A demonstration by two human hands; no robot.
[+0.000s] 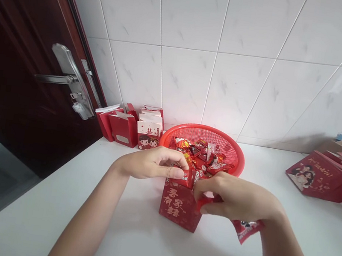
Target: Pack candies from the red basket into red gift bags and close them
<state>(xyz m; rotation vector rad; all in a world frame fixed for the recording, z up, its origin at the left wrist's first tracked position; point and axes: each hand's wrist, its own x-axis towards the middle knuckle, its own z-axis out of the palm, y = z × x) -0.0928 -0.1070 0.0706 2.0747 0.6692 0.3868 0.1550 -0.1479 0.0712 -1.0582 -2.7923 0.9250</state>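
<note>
A dark red gift box (180, 207) with gold characters stands upright on the white table. At its open top my left hand (156, 163) pinches a red wrapped candy (186, 178) between thumb and fingers. My right hand (239, 197) is closed beside the box's right edge, its fingers curled round a red wrapped candy (204, 202). Under the right palm hangs another candy packet (246, 230), red and white; what grips it is hidden. Right behind the box sits a red mesh basket (240, 156) with many wrapped candies (201, 154) in it. The box's inside is out of sight.
Several red and white gift boxes (124, 128) stand against the tiled wall at the left. More red boxes (322, 174) stand at the right, before a cardboard carton (333, 146). A dark door (20, 35) with a metal handle (57, 79) is at the left, past the table's edge.
</note>
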